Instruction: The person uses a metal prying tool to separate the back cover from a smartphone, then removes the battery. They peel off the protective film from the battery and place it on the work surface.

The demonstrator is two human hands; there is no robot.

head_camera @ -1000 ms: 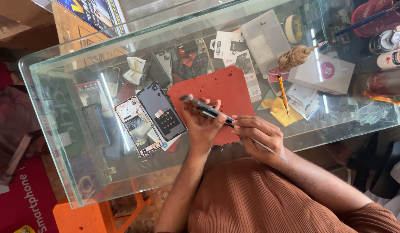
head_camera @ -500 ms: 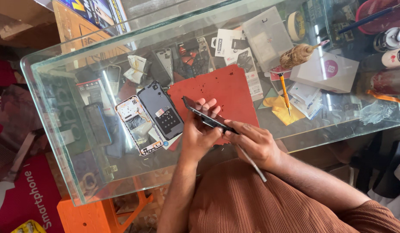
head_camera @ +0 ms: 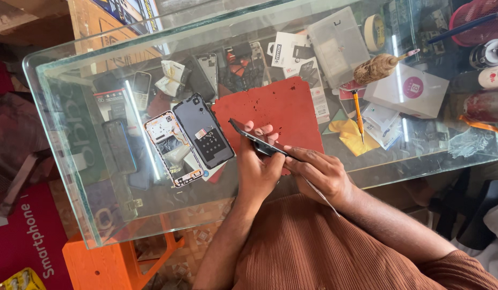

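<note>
White square box with pink round label (head_camera: 404, 90) at two o'clock. Dark slim phone panel (head_camera: 257, 142) tilted edge-up over red rubber mat (head_camera: 275, 110), clamped in left hand (head_camera: 257, 172); right hand (head_camera: 318, 174) fingers pinched on thin pale tool (head_camera: 321, 196).

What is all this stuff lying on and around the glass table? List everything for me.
glass table: one, clear, fills the view
red mat: one, red, table centre
black phone back: one, black, left of the mat
opened phone frame: one, pale with orange edge, beside the black back
small keypad phone: one, dark, under the glass at left
orange screwdriver: one, orange, right of the mat
yellow cloth: one, yellow, by the screwdriver
white box: one, white with a pink circle, at right
tape roll: one, cream, top right
orange stool: one, orange, under the table
dark phone part: one, black, held in both hands
left hand: holds the part
right hand: grips the part's near end
</note>
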